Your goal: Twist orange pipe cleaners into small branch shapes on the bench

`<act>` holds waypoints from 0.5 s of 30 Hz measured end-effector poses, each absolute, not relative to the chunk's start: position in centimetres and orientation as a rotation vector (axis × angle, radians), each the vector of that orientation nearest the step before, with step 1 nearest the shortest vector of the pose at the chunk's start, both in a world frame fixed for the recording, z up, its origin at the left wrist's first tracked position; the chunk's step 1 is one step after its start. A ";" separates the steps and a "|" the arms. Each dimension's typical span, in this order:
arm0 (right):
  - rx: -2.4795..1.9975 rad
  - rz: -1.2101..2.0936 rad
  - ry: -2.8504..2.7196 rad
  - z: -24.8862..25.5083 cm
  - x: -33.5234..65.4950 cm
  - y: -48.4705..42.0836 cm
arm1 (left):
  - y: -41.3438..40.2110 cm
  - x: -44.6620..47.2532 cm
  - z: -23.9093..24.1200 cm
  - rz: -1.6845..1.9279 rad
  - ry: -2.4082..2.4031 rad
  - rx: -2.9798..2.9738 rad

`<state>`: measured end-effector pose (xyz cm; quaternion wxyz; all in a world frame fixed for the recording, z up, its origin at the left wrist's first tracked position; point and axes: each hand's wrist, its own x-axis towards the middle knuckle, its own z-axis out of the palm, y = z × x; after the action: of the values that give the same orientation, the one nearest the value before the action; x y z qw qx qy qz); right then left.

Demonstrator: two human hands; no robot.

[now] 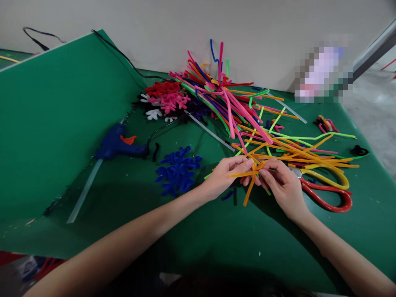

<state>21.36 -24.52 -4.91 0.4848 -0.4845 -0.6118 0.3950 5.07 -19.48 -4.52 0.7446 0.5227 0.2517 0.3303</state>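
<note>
**Green craft table, totally loaded with pipe cleaner stuff**

The green table top (pixel 365 231) is covered by a big heap of pipe cleaners (pixel 229 103), with loose orange and lime ones spread to the right. Red and pink pipe-cleaner shapes (pixel 168 99) are bunched just beside the heap, white ones (pixel 154 114) are tucked in next to them, and a blue cluster (pixel 178 171) is laid nearer the front. A blue hot glue gun (pixel 116 142) is left lying on the left, and a spare glue stick (pixel 210 131) is dropped against the heap. Scissors with red and yellow handles (pixel 324 185) are parked on the right, near a small colourful tangle (pixel 324 123).
</note>
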 end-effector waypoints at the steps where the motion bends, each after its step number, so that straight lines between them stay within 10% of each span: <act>1: -1.196 0.936 -1.480 -4.9 21.4 -24.5 | -19.4 5.0 -4.6 0.695 0.547 1.155; 15: -1.211 0.844 -1.518 -4.8 21.5 -24.4 | -19.1 4.7 -4.2 0.572 0.555 1.214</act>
<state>21.55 -24.41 -4.77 0.4902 -0.4985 -0.6249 0.3475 4.65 -19.08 -4.16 0.7478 0.5551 0.2536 0.2615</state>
